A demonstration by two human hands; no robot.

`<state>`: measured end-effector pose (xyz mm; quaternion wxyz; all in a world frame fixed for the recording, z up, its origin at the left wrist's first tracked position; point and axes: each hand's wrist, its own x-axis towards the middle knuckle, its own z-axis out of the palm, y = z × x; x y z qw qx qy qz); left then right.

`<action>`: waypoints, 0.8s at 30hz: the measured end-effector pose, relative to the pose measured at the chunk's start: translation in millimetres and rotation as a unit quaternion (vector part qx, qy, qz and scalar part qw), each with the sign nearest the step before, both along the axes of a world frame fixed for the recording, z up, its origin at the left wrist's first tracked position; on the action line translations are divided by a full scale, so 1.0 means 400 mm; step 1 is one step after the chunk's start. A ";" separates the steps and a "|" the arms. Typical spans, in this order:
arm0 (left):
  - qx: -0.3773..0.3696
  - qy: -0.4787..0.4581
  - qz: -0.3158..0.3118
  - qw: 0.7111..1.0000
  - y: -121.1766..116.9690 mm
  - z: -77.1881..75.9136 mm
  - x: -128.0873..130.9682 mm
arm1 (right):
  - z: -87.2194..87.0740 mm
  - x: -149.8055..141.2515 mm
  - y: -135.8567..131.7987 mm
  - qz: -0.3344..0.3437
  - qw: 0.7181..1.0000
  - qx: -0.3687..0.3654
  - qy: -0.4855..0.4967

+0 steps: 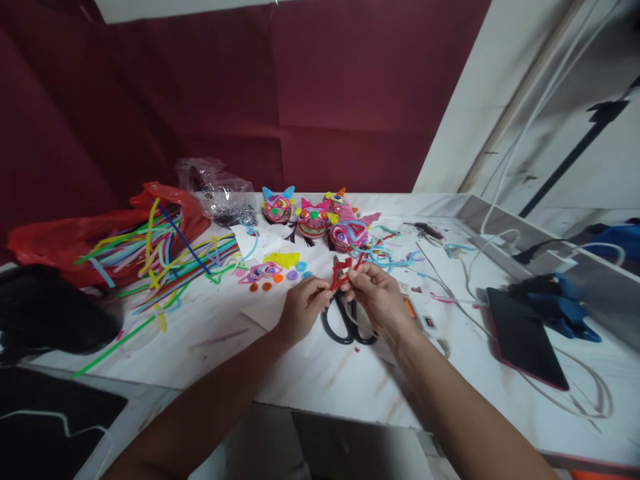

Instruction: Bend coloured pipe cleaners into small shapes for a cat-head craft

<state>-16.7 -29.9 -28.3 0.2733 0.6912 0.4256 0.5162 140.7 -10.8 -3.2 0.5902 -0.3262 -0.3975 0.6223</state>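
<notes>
Between my two hands is a bent red pipe cleaner (341, 266), raised over the table. Its left end is pinched in the fingertips of my left hand (306, 307). My right hand (379, 298) grips its other side between thumb and fingers. Beneath the hands lie scissors (338, 331) with black handles, partly covered by my right hand. Beyond the hands stand several colourful animal heads made of coiled pipe cleaners, among them a pink-eared one (313, 220) and a blue-eared one (278, 205). Coiled orange and purple discs (279, 279) lie left of the red piece.
Loose pipe cleaners (165, 257) spill from a red plastic bag (65, 233) at the left. Behind it sits a clear plastic bag (215, 187). A black tablet-like device (525, 337), cables and pliers (430, 231) lie on the right. A black bag (55, 310) stands at the left edge.
</notes>
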 end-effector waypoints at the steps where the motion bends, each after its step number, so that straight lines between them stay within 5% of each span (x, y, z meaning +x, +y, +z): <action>1: -0.023 -0.008 -0.015 1.000 -0.001 -0.003 0.004 | 0.002 0.003 0.002 -0.018 1.000 0.005 0.007; 11: 0.104 0.056 -0.070 0.991 -0.027 0.013 0.016 | 0.015 0.042 0.033 -0.133 0.988 -0.025 0.078; 13: 0.078 0.013 -0.069 0.994 -0.023 0.015 0.011 | 0.005 0.042 0.040 -0.130 0.989 -0.022 0.070; 17: -0.094 -0.116 -0.062 0.987 -0.006 0.014 0.001 | -0.023 0.046 0.052 -0.168 0.984 0.037 -0.052; 20: -0.175 -0.183 -0.060 0.966 0.004 0.011 -0.001 | -0.033 0.051 0.048 -0.275 0.903 0.208 -0.258; 24: -0.179 -0.193 -0.058 0.963 0.008 0.013 -0.002 | -0.023 0.045 0.024 -0.282 0.705 0.421 -0.496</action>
